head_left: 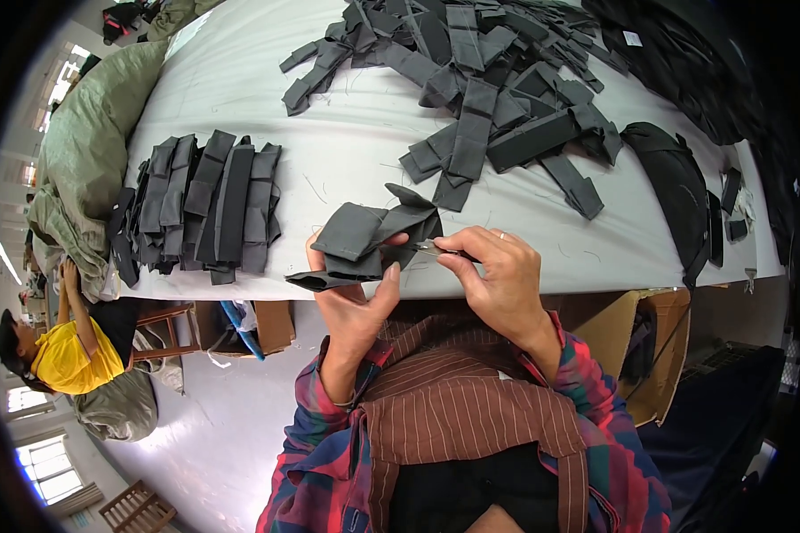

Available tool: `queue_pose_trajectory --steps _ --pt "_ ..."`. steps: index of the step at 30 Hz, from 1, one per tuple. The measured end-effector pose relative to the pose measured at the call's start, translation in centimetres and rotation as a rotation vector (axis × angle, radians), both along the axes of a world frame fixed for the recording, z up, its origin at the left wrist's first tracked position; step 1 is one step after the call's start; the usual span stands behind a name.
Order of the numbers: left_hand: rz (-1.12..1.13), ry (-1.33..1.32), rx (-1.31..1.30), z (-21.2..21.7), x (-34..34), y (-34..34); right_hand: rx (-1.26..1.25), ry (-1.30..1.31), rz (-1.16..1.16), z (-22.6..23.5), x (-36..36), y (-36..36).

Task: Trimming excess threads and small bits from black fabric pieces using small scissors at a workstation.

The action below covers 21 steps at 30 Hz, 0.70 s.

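At the near edge of the white worktop (pixel 356 142), two bare hands worked a folded dark grey fabric piece (pixel 364 242).

The left hand (pixel 354 306) gripped the fabric piece from below, thumb pressed up against its lower fold, holding it just above the worktop's edge. The right hand (pixel 498 275) had its fingers (pixel 458 242) pinched narrow around a small metal tool (pixel 428 249) whose tip touched the fabric; what kind of tool could not be told. To the left lay a neat stack of folded grey strips (pixel 204 209); farther back sprawled a loose heap of the same strips (pixel 480 80). A black bag (pixel 676 191) rested to the right, and a person in yellow (pixel 62 351) sat beyond the worktop's left end.
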<state>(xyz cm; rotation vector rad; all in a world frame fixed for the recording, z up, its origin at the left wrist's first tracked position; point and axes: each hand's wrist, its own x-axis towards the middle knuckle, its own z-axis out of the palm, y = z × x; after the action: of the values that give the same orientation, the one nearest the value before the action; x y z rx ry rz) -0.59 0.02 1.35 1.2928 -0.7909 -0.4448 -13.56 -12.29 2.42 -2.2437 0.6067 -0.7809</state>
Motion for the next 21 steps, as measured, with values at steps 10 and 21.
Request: queue_pose_trajectory --steps 10,21 --pt "0.016 -0.031 -0.02 0.0 0.1 0.1 -0.047 0.032 0.039 0.6 0.4 -0.1" --pt "0.039 -0.024 0.033 -1.0 -0.2 0.7 -0.208 0.034 0.002 -0.2 2.3 1.4"
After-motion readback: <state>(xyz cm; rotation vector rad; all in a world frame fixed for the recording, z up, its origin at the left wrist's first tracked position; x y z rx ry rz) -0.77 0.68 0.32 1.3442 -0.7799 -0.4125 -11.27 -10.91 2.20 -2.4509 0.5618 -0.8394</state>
